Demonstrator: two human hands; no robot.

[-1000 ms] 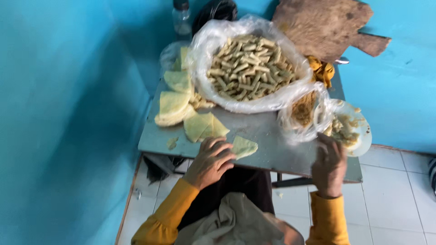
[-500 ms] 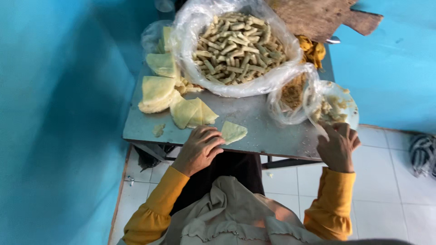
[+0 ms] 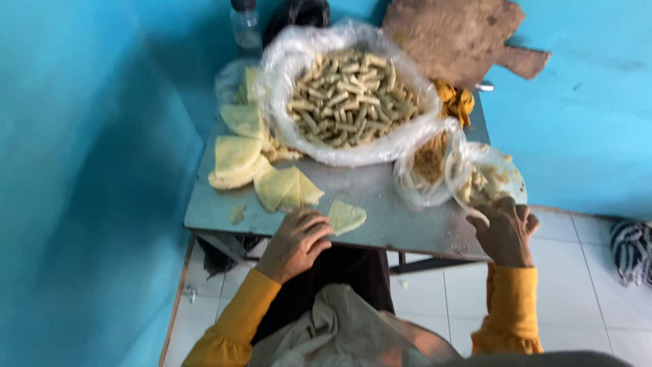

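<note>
Scene: a person seated at a small metal surface (image 3: 401,224) set against blue walls, seen from above.
Left hand: the left hand (image 3: 297,242) rests curled on the near edge, fingertips pressing a pale triangular wrapper (image 3: 346,216); nothing is gripped.
Right hand: the right hand (image 3: 506,231) reaches to the plate of filling (image 3: 490,182), fingers bunched at its near rim; whether they pinch any filling cannot be told.
Doing it well: judged from this, hold the wrapper flat and take only a small pinch.
Count: one wrapper under the hand; about five more wrappers stacked (image 3: 261,160) to the left, blurred; one large bag of finished rolls (image 3: 350,95), too many to count; one wooden board (image 3: 462,37).
</note>
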